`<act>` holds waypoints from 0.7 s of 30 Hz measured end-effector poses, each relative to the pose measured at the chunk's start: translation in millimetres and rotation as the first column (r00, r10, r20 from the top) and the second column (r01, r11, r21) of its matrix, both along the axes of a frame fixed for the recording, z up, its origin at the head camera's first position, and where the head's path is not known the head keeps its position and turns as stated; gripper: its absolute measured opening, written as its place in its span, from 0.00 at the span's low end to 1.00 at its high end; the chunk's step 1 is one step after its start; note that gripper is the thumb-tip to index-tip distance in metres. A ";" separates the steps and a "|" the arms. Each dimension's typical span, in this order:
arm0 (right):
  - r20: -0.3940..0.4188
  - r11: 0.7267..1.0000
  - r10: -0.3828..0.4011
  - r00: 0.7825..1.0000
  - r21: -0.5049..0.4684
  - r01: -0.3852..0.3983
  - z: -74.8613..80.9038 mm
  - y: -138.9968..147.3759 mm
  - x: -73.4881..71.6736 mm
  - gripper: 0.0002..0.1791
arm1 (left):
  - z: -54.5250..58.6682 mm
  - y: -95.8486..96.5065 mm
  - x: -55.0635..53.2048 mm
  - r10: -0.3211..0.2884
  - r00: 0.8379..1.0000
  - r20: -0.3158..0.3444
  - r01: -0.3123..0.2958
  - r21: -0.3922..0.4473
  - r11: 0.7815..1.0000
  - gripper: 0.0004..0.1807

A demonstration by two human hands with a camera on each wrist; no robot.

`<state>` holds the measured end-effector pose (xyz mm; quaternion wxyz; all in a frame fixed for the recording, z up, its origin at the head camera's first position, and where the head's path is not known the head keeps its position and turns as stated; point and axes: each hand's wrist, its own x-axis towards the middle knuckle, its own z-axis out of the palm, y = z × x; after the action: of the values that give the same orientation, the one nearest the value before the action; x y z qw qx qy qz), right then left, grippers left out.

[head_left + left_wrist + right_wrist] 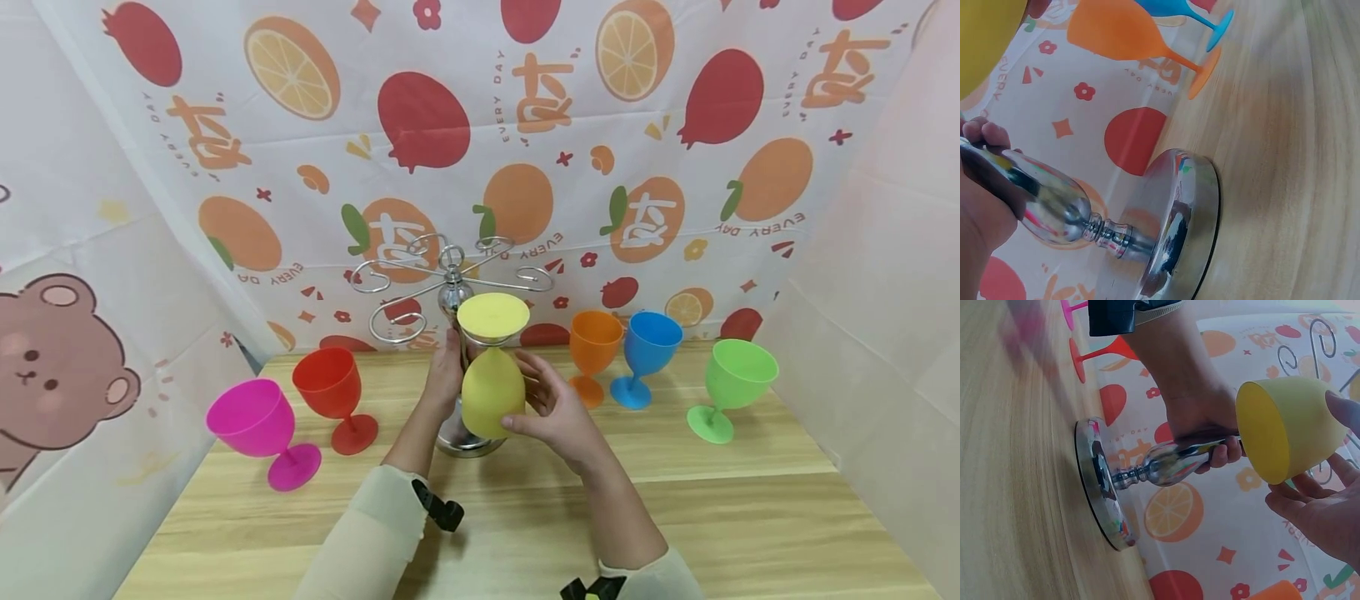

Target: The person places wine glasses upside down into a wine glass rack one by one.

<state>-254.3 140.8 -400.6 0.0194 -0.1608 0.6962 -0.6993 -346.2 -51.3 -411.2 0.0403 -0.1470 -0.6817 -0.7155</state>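
The left hand (446, 371) grips the metal rack (454, 296) around its post; just to its right, the right hand (553, 408) pinches the yellow cup (492, 396) (upside down, foot uppermost) between thumb and fingers.

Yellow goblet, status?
Left hand grips chrome stand. Right hand holds yellow goblet upside down by its bowl; whether hooked, can't tell. Orange goblet stands nearby, untouched.
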 end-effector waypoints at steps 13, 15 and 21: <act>-0.011 1.000 -0.014 1.000 0.014 0.014 0.4 -1.4 0.5 0.47 | -26.2 4.6 -23.8 0.046 0.999 -0.014 -0.046 0.007 0.999 0.35; -0.018 1.000 -0.017 1.000 0.024 0.017 -0.3 -1.8 0.8 0.47 | -26.7 5.4 -23.2 0.054 0.999 -0.011 -0.053 0.008 0.999 0.37; -0.028 0.997 -0.030 0.999 0.069 0.032 -1.3 -5.8 0.1 0.48 | -25.9 3.2 -19.6 0.076 0.997 0.003 -0.076 0.017 0.997 0.38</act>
<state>-254.2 135.0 -401.8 0.0045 -0.1586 0.7227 -0.6727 -365.8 -48.0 -437.1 0.0679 -0.1194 -0.6809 -0.7193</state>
